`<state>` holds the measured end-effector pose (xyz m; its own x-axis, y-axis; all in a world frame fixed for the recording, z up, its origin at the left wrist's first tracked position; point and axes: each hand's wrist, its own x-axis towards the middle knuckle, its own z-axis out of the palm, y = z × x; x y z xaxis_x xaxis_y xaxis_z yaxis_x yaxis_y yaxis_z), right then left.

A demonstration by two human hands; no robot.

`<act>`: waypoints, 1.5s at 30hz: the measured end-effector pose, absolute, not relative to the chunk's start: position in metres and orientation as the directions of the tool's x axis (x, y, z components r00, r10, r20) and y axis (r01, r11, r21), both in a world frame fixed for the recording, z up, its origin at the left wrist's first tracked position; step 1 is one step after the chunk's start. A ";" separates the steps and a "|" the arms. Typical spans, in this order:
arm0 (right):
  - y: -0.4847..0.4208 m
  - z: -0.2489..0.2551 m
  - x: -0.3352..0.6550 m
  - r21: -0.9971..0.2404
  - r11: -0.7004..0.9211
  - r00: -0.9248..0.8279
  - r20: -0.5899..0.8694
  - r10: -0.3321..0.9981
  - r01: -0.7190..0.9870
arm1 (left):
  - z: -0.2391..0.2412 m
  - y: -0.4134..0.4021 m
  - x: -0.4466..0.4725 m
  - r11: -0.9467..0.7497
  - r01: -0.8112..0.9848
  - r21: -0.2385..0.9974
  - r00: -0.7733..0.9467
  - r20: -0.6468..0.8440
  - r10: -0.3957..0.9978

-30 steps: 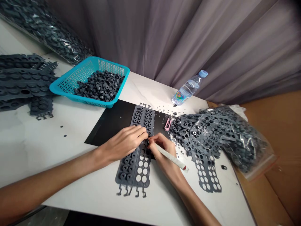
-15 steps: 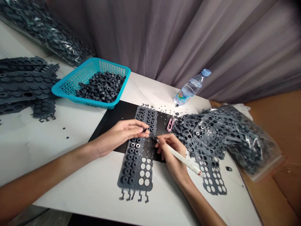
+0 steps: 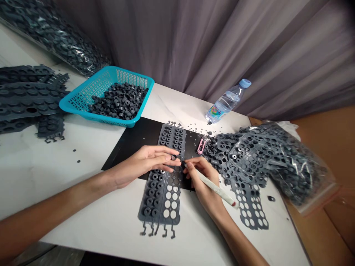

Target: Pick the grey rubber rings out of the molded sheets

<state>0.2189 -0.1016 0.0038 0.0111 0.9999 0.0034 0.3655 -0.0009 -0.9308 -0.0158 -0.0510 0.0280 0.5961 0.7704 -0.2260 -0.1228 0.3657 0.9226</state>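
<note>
A grey rubber sheet studded with small rings lies lengthwise across a black mat on the white table, its near end with open holes toward six o'clock. The left hand rests on the sheet's middle, coming in from eight o'clock, fingers stretched out flat and close together; a small rubber ring sits pinched at the tips of the thumb and forefinger, just above the sheet at the hand's three o'clock. The right hand is just beside it, at four o'clock from the ring, fingers curled narrowly around a thin white stick whose tip points toward the ring and whose red-marked tail runs out toward four o'clock. Stick tip and ring are very near; whether they touch cannot be told.

At eleven o'clock from the hands stands a turquoise basket holding loose rings. A water bottle lies tilted at one o'clock. A pink clip lies just beyond the right hand, beside a heap of emptied sheets and a plastic bag at three o'clock. More sheets are stacked at ten o'clock.
</note>
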 end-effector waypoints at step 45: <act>-0.105 0.007 0.215 -0.871 0.055 -0.047 0.036 0.998 0.488 | 0.053 0.003 -0.074 -0.562 0.786 0.256 0.293 0.647 0.704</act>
